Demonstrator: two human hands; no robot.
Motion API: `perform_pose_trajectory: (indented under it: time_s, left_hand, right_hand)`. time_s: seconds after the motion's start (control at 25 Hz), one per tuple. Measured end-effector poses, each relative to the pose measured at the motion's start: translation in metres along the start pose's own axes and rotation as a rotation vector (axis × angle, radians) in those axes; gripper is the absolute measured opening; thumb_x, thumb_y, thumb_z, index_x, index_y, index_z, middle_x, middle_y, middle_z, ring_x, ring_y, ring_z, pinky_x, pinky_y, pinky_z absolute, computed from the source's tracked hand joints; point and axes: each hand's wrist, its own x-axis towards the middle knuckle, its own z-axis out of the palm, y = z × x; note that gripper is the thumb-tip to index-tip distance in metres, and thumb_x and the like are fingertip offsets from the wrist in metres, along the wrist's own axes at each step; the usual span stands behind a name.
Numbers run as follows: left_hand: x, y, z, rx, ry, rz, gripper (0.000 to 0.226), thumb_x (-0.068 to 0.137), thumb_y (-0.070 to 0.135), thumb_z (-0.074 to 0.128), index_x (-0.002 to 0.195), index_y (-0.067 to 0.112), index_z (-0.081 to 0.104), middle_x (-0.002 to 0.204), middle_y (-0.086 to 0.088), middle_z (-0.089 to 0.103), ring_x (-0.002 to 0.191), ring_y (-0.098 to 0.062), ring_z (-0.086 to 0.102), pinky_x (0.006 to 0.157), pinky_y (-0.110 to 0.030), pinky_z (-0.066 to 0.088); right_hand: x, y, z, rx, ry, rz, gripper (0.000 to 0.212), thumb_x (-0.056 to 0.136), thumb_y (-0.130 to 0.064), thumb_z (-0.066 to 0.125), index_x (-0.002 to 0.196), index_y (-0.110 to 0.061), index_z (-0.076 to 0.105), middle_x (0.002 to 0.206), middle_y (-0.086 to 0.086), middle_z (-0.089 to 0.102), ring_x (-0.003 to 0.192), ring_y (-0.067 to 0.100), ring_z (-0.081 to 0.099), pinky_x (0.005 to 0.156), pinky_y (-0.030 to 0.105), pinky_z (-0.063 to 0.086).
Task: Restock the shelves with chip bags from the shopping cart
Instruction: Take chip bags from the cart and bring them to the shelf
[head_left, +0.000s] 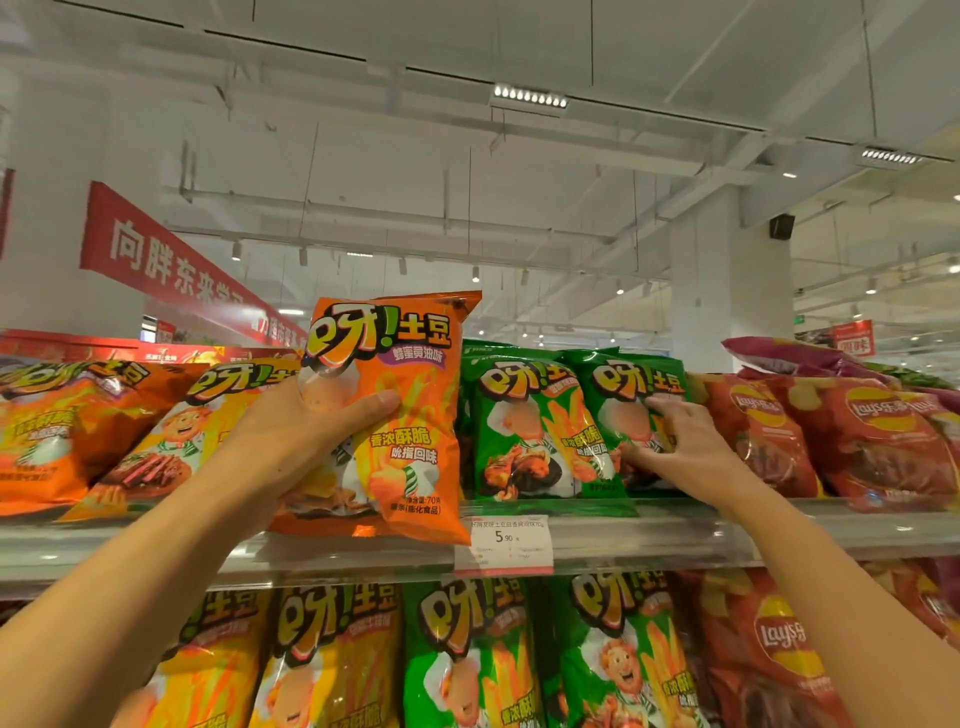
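The shiny orange chip bag (395, 415) stands tall, its long side going up and down and its top edge pointing at the ceiling. Its front faces the person. It is held up in front of the top shelf (623, 540), between the yellow chip bags (171, 441) and the green chip bags (524, 431). The left hand (296, 436) holds it from the left side, with the thumb pressed across the front. The right hand (680, 441) has its fingers spread and touches a green bag. A white price tag (504, 543) hangs just under the orange bag. Red chip bags (857, 436) lie at the right.
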Motion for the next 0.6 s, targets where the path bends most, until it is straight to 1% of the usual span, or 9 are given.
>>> perform_pose_trajectory:
  time_s: [0.04,0.08,0.16,0.2,0.24,0.32,0.36,0.44,0.6]
  left_hand:
    - [-0.001,0.001,-0.001,0.004,0.001,0.004,0.062,0.069,0.067,0.080,0.105,0.018,0.070,0.096,-0.009,0.078,0.087,-0.032,0.075,0.081,-0.056,0.061]
    - [-0.003,0.001,-0.001,-0.013,-0.006,0.010,0.060,0.067,0.067,0.081,0.103,0.020,0.070,0.093,-0.007,0.079,0.083,-0.029,0.076,0.073,-0.052,0.063]
    - [-0.010,0.006,-0.001,-0.112,-0.032,0.017,0.053,0.063,0.063,0.082,0.099,0.025,0.071,0.082,0.002,0.080,0.069,-0.018,0.077,0.049,-0.032,0.061]
    - [-0.013,0.009,-0.002,-0.158,-0.053,0.018,0.050,0.062,0.060,0.081,0.098,0.026,0.070,0.078,0.006,0.079,0.063,-0.013,0.076,0.042,-0.023,0.055]
    - [-0.014,0.010,-0.001,-0.183,-0.068,0.018,0.049,0.063,0.058,0.081,0.098,0.026,0.070,0.076,0.007,0.079,0.060,-0.011,0.075,0.039,-0.019,0.051]
    - [-0.016,0.010,-0.001,-0.215,-0.078,0.018,0.043,0.070,0.053,0.082,0.099,0.024,0.069,0.075,0.007,0.079,0.059,-0.011,0.074,0.039,-0.019,0.051]
    - [-0.017,0.009,0.000,-0.236,-0.071,0.031,0.038,0.073,0.050,0.082,0.100,0.024,0.070,0.076,0.008,0.079,0.060,-0.009,0.074,0.040,-0.018,0.051]
    - [-0.020,0.004,-0.005,-0.262,-0.047,0.064,0.030,0.076,0.045,0.082,0.098,0.027,0.071,0.079,0.013,0.079,0.064,-0.005,0.074,0.043,-0.014,0.051]
    - [-0.025,-0.004,-0.045,-0.278,-0.027,0.120,0.024,0.080,0.040,0.081,0.099,0.030,0.070,0.083,0.016,0.078,0.068,-0.002,0.074,0.047,-0.011,0.051]
  right_hand:
    - [0.003,-0.001,-0.003,-0.031,-0.047,0.015,0.081,0.088,-0.042,0.073,0.154,-0.024,0.032,0.160,0.006,0.026,0.146,0.027,0.031,0.120,0.040,0.025]
    - [0.004,-0.004,-0.008,-0.113,-0.059,0.026,0.080,0.089,-0.044,0.071,0.155,-0.024,0.031,0.161,0.006,0.027,0.147,0.027,0.029,0.121,0.041,0.024]
    - [0.001,-0.014,-0.015,-0.257,0.040,-0.010,0.072,0.090,-0.049,0.066,0.152,-0.024,0.038,0.158,0.006,0.036,0.145,0.028,0.031,0.119,0.044,0.028]
    - [-0.004,-0.025,-0.014,-0.237,0.113,-0.066,0.066,0.091,-0.049,0.065,0.148,-0.024,0.043,0.154,0.007,0.042,0.143,0.028,0.032,0.115,0.044,0.030]
    - [-0.011,-0.040,-0.010,-0.168,0.171,-0.131,0.060,0.091,-0.047,0.065,0.144,-0.025,0.048,0.150,0.007,0.045,0.141,0.027,0.032,0.111,0.043,0.031]
    - [-0.026,-0.072,0.005,-0.034,0.216,-0.285,0.052,0.090,-0.045,0.067,0.138,-0.030,0.053,0.147,0.003,0.047,0.140,0.020,0.030,0.102,0.034,0.030]
    - [-0.035,-0.090,0.014,-0.023,0.216,-0.366,0.049,0.090,-0.045,0.066,0.136,-0.033,0.055,0.145,-0.002,0.048,0.139,0.016,0.030,0.101,0.030,0.028]
    - [-0.051,-0.125,0.035,0.025,0.193,-0.508,0.044,0.091,-0.043,0.065,0.133,-0.034,0.056,0.141,-0.008,0.049,0.135,0.008,0.031,0.101,0.026,0.025]
    - [-0.070,-0.189,0.078,0.078,0.126,-0.650,0.042,0.094,-0.038,0.062,0.135,-0.030,0.057,0.140,-0.008,0.051,0.135,0.007,0.034,0.105,0.021,0.025]
